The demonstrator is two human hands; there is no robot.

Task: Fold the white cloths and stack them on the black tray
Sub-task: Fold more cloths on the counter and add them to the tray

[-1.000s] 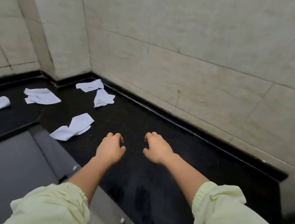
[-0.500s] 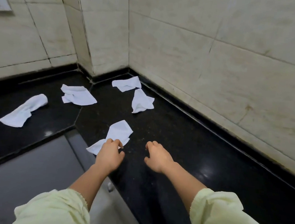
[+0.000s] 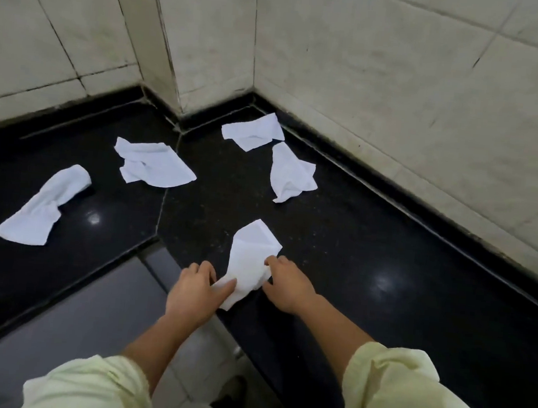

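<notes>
At lower centre the left grip (image 3: 195, 290) and right grip (image 3: 286, 286) each pinch the nearest white cloth (image 3: 251, 257), apparently the first pickup; next it needs spreading flat on the surface (image 3: 371, 245).

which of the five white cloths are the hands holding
The cloth nearest the counter's front edge, gripped by the left hand and right hand; the other four lie untouched farther back.

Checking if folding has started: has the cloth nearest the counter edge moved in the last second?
Yes. The cloth has slid its near end right along the counter edge, away from the seam; the left hand and right hand now hold it.
</notes>
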